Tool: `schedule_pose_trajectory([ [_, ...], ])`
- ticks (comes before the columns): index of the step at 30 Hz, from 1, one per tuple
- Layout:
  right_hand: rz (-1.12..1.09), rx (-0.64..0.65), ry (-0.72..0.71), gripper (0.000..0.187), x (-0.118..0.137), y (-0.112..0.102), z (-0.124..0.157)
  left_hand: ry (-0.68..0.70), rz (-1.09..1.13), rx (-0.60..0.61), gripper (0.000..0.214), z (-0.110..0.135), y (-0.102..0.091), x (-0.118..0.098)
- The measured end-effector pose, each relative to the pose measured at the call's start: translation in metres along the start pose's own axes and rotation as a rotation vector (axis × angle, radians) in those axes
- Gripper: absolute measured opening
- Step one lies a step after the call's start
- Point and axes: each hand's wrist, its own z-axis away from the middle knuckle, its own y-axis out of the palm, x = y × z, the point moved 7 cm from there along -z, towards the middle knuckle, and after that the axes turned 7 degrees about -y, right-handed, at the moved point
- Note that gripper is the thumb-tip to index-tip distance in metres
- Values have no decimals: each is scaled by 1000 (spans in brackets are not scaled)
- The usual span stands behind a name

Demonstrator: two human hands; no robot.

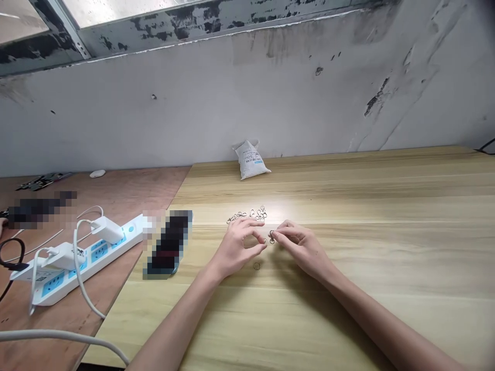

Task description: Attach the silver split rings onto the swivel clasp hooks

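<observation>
My right hand [305, 246] pinches a small dark metal ring [272, 238] between thumb and forefinger, just above the tabletop. Facing it, my left hand [238, 245] has its thumb and forefinger brought nearly tip to tip, the other fingers stretched out. A tiny glint shows at those fingertips, too small to name. Behind my left hand lies a loose pile of small shiny metal clasps [260, 212], partly hidden by the fingers. One thin separate ring [257, 266] rests on the wood below my left hand.
A white printed plastic bag [252, 161] stands near the wall. Left of my hands lies a blurred-out phone-like object [169, 245]. Further left, a white power strip [91, 257] with plugged chargers and trailing white cables [65, 336] crosses the reddish table [154, 185].
</observation>
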Motion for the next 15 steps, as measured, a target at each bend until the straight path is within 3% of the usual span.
schedule_pose_trajectory([
  [5,-128,-43,14,32,-1,-2,-2,19,27,12,4,2,3,-4],
  [15,-135,-51,2,32,0,-2,0,-34,29,43,2,4,4,-5],
])
